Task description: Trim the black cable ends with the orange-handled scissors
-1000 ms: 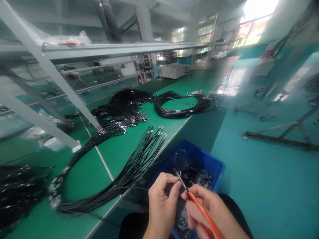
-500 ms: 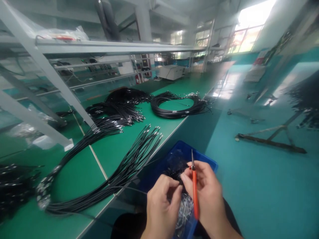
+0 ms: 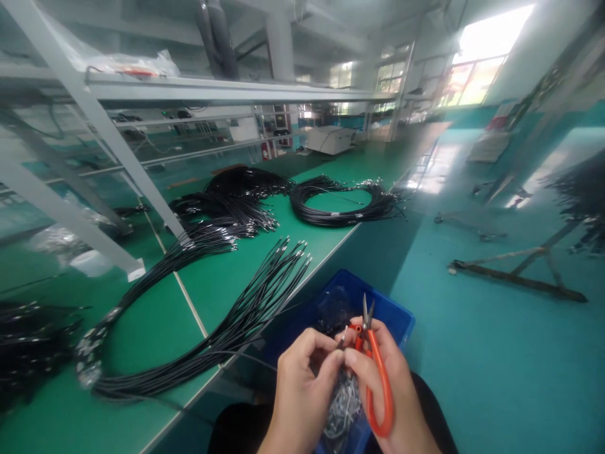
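By the right hand (image 3: 394, 384), a pair of orange-handled snips (image 3: 380, 362) is gripped in the palm and fingers, the 2 blades pointed upward and parted. By the left hand (image 3: 302, 381), a small dark piece with a pale tip (image 3: 345, 335) is pinched between thumb and forefinger, and the fingertips of the 2 hands are brought close together around it. Both hands are held over a blue bin (image 3: 399, 315), in which clear plastic scraps (image 3: 343, 410) are contained. To the left, a curved bundle of black cables (image 3: 189, 369) is laid on the green table (image 3: 161, 328). From it a single strand (image 3: 259, 360) is led toward the left hand; whether it is joined to the pinched piece cannot be told
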Demonstrator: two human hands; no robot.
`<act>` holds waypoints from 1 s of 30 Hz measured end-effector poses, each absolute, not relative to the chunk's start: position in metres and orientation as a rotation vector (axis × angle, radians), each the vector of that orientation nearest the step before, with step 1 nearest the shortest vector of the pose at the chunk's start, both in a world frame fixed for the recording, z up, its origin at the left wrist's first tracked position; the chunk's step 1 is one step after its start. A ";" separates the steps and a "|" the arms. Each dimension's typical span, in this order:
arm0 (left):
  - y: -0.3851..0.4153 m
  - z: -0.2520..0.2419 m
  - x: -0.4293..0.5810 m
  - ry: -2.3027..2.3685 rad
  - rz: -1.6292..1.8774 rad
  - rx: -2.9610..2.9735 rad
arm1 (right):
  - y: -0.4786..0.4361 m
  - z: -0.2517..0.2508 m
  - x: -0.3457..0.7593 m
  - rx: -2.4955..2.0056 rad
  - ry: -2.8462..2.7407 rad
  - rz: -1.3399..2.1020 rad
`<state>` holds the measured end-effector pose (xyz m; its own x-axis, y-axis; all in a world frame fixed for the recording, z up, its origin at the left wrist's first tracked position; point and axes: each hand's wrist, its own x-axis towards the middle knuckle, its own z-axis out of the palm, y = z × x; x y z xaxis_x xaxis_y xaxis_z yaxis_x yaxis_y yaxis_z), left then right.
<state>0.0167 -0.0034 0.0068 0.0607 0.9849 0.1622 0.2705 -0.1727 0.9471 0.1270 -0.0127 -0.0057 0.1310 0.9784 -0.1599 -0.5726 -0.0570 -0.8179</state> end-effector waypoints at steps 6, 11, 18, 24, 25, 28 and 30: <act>0.001 0.011 0.006 1.189 1.107 1.298 | -0.017 -0.005 0.148 -0.949 -0.702 1.474; 0.004 0.017 0.002 1.105 1.120 1.207 | -0.025 0.006 0.164 -0.802 -0.778 1.911; 0.003 0.016 0.001 1.086 1.159 1.223 | -0.032 -0.005 0.171 -0.865 -0.932 1.990; 0.004 0.014 0.000 1.084 1.168 1.280 | -0.030 -0.015 0.174 -0.828 -0.891 2.038; 0.004 0.013 0.001 1.085 1.164 1.285 | -0.029 -0.014 0.173 -0.832 -0.897 2.037; 0.003 0.012 0.001 1.085 1.153 1.294 | -0.027 -0.004 0.172 -0.800 -0.898 2.042; 0.002 0.011 0.001 1.086 1.150 1.299 | -0.026 0.002 0.171 -0.777 -0.869 2.070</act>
<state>0.0006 0.0022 0.0113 0.1292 0.9904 0.0489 -0.0085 -0.0482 0.9988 0.1712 -0.0261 0.0021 -0.5368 0.8099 -0.2366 -0.3983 -0.4905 -0.7751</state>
